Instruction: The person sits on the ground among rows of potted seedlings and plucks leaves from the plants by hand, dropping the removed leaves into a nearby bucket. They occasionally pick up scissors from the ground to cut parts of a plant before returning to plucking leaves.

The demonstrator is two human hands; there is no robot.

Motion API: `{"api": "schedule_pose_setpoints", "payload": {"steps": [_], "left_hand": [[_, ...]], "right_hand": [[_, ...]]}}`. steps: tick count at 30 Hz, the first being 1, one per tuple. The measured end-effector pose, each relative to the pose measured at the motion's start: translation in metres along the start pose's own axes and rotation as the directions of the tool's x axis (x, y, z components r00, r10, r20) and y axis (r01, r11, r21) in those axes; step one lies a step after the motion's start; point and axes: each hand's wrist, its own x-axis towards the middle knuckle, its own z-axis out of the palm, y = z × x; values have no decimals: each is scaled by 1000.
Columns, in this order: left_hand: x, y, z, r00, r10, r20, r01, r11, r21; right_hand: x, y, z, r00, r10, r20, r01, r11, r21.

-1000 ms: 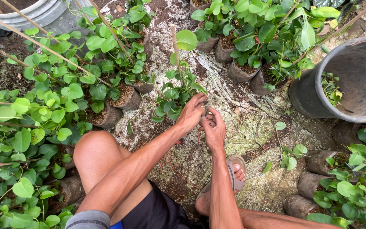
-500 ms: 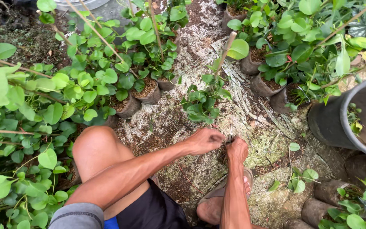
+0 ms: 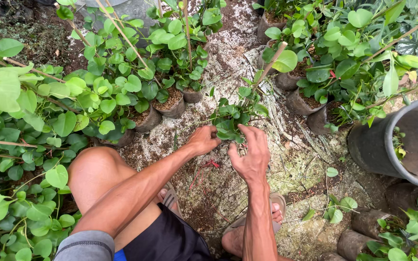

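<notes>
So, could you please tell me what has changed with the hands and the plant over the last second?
The hands have parted: a second ago they were close together at the base of the small plant; now the left hand touches its lower leaves and the right hand is open beside it. Whether either one grips is unclear. The plant with its stake, the potted plants around it and the dark bucket stayed put.

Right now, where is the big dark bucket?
In the head view the big dark bucket stands tipped at the right edge, right of the right hand, with potted plants just left of it.
</notes>
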Motion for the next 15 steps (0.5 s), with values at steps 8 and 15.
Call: {"api": "schedule_pose_setpoints", "payload": {"steps": [8,15], "left_hand": [[-1,14,0,999,38,-13,-37,996,81],[12,5,5,999,32,4,-32,997,70]], "right_hand": [[-3,30,45,983,180,35,-170,967,-191],[7,42,23,805,567,175,-587,803,103]]}}
